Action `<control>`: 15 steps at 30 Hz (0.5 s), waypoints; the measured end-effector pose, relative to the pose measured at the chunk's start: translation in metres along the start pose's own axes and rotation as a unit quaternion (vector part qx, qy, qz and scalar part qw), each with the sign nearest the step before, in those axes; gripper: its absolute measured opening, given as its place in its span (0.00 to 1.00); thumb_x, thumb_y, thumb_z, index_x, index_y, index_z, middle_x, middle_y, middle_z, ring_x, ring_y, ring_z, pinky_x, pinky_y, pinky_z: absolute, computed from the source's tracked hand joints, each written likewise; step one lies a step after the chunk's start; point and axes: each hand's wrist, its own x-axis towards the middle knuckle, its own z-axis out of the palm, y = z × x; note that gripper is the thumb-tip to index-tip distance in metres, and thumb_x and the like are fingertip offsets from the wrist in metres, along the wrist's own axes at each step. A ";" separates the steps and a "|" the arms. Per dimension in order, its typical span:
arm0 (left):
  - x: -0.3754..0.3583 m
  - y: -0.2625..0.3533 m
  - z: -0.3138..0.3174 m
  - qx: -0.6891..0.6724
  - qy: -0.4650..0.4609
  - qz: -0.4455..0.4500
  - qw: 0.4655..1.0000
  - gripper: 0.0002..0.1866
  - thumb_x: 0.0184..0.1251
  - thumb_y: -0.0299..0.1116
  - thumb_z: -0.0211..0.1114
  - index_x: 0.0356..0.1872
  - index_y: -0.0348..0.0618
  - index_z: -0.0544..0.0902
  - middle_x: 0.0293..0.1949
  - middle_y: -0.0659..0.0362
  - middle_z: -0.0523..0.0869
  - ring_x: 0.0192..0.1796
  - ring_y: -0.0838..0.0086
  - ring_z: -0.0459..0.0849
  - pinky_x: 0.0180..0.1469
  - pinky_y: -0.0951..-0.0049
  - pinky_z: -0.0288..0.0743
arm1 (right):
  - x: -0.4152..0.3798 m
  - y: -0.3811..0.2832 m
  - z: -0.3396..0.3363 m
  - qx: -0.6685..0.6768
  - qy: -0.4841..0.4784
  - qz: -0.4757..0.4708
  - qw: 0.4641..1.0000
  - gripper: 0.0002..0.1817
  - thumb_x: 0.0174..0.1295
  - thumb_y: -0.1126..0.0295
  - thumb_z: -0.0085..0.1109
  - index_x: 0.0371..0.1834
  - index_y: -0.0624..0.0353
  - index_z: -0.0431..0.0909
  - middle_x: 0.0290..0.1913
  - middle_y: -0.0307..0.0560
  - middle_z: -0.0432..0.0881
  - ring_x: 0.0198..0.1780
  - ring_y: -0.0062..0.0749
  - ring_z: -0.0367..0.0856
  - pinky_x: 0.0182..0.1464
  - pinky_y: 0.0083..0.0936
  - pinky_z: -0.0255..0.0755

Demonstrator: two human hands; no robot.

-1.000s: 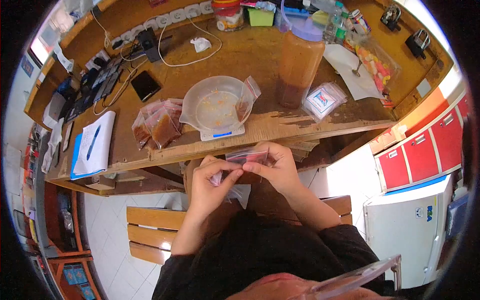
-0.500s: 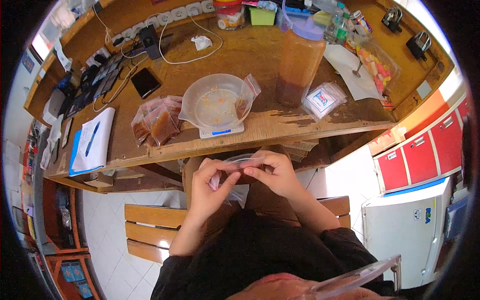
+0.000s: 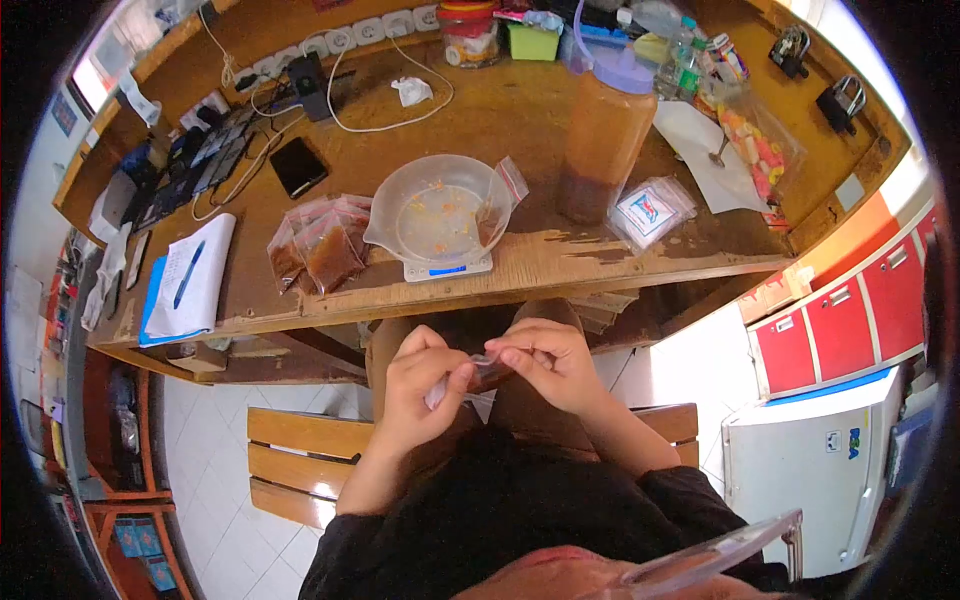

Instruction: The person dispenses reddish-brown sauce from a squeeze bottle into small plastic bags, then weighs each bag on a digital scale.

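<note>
My left hand (image 3: 425, 385) and my right hand (image 3: 550, 365) meet over my lap, just below the table edge. Both pinch a small clear plastic bag (image 3: 484, 374), thumbs against forefingers at its upper edge. Part of the bag is hidden behind the left fingers. Beyond the hands, a translucent plastic bowl (image 3: 388, 215) with orange crumbs in it rests on a small white scale (image 3: 447, 270). A small bag with brown contents (image 3: 491, 221) leans inside its right wall. Several filled bags of brown powder (image 3: 333, 258) lie left of the bowl.
An orange-tinted bottle (image 3: 607, 140) with a lilac lid stands right of the bowl, beside a pack of clear bags (image 3: 650, 212). At the left are a notebook (image 3: 200, 275), a pen (image 3: 188, 275) and a phone (image 3: 298, 167). A wooden bench (image 3: 300, 435) is under me.
My hands have drawn closer together, and the bag's edge, earlier stretched between them, now shows as a short piece between the fingertips. The whole view has shifted slightly.
</note>
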 end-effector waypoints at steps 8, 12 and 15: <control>-0.002 0.010 -0.002 0.193 -0.034 0.119 0.973 0.07 0.47 0.26 0.68 0.28 0.44 0.81 0.24 0.63 0.79 0.30 0.68 0.74 0.35 0.68 0.63 | 0.014 -0.019 -0.006 -0.144 -0.100 -0.040 0.984 0.04 0.55 0.75 0.64 0.31 0.64 0.80 0.30 0.49 0.79 0.32 0.37 0.80 0.35 0.28 0.72; 0.003 0.017 -0.018 0.224 -0.047 0.137 0.964 0.08 0.43 0.28 0.69 0.28 0.45 0.81 0.23 0.64 0.78 0.31 0.69 0.74 0.35 0.68 0.63 | 0.031 -0.026 -0.010 -0.211 -0.141 -0.041 0.966 0.14 0.53 0.70 0.68 0.18 0.63 0.73 0.20 0.47 0.72 0.24 0.38 0.72 0.26 0.31 0.64; 0.010 0.023 -0.034 0.254 -0.016 0.132 0.958 0.08 0.42 0.27 0.68 0.27 0.45 0.81 0.23 0.64 0.78 0.29 0.68 0.74 0.34 0.67 0.65 | 0.046 -0.020 -0.005 -0.250 -0.112 -0.130 0.953 0.21 0.50 0.65 0.71 0.12 0.63 0.68 0.15 0.46 0.65 0.20 0.37 0.66 0.24 0.32 0.58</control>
